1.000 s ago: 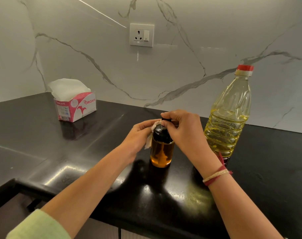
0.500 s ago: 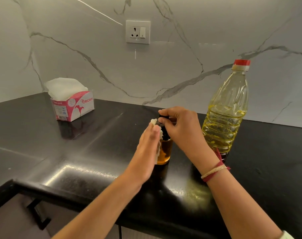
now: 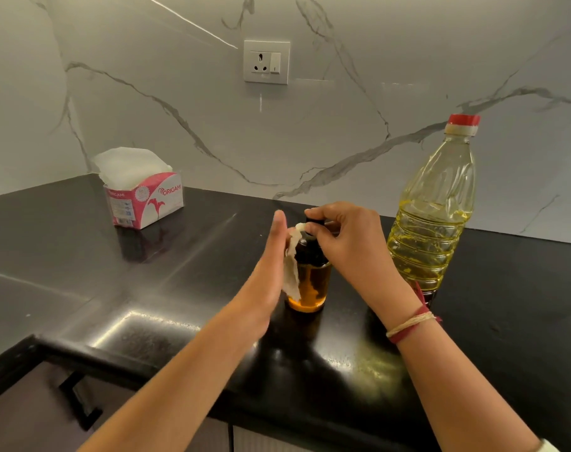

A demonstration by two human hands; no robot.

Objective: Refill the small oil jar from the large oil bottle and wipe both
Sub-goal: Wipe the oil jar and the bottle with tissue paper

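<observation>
Pressing a white tissue (image 3: 292,275) against the small oil jar (image 3: 310,287) with the left hand (image 3: 271,272), fingers straight; pinching its black cap (image 3: 310,254) from above with the right hand (image 3: 349,243), fingertips curled. Upright on the black desk (image 3: 179,288), clear glass, amber oil below a dark shoulder. Behind the right wrist, large oil bottle (image 3: 434,216), red-capped, roughly half full.

The small jar (image 3: 310,282), glass with amber oil inside and a black top, stands upright, its top pinched by fingertips of the right hand (image 3: 349,243). A crumpled white tissue (image 3: 291,275) is pressed to the jar's left side by straight fingers of the left hand (image 3: 268,265). The big bottle (image 3: 431,216), clear plastic with a red cap, about half full of yellow oil, stands upright to the right of the right fingers, apart from them.
</observation>
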